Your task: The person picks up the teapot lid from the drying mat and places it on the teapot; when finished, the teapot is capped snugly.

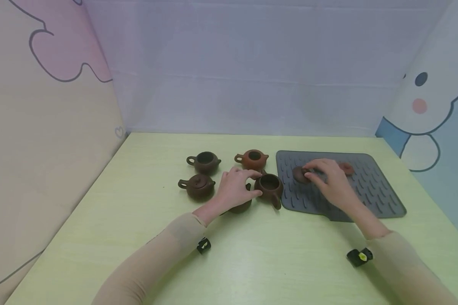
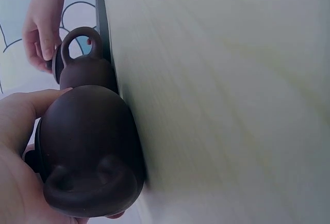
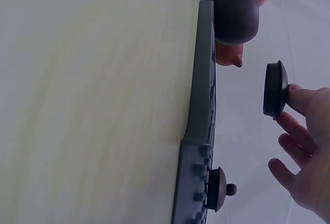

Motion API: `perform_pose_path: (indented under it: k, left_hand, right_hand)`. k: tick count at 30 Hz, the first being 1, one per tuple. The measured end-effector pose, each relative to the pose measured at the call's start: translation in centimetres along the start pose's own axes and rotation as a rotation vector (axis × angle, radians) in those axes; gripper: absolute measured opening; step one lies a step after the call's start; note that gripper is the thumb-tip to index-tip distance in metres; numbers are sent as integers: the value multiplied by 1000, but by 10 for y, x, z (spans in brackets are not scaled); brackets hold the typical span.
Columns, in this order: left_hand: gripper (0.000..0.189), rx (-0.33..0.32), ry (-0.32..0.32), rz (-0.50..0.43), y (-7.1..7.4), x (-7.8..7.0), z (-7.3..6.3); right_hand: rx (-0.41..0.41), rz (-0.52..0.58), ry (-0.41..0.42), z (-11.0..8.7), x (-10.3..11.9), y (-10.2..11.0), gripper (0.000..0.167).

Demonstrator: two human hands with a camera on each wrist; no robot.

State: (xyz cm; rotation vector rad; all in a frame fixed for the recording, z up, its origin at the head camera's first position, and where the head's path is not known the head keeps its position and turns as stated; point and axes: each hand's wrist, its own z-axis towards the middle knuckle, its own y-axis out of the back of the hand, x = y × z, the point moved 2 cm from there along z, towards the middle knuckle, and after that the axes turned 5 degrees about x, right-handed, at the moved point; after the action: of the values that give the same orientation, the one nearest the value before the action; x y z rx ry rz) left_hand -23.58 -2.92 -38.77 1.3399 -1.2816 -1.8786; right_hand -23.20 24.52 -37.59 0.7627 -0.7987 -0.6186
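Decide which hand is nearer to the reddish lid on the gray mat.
Right. The right hand is just left of the reddish lid, above the gray mat; the left hand is farther left, off the mat, at the open dark teapot.

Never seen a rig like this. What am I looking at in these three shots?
No machine here: just a person's bare left hand and right hand. The wide picture comes from a head-worn camera looking forward and down. The two sideways-looking ones come from cameras worn on each wrist.

On the pale table stand a reddish-brown teapot and four dark brown teapots. To the right lies a gray mat with a reddish-brown lid on it.

The right hand pinches a dark brown lid, raised above the mat. The left hand is at the open dark teapot beside the mat; whether it grips is unclear.
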Motion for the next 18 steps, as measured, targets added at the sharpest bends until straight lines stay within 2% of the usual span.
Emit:
perform_pose_path:
  k: [8, 18]
  left_hand:
    - [48, 9, 1, 1, 2, -1, 0]
    - [46, 16, 3, -12, 1, 1, 1]
  right_hand:
    - [-26, 72, 34, 6, 10, -9, 19]
    - [-13, 141, 30, 13, 23, -20, 19]
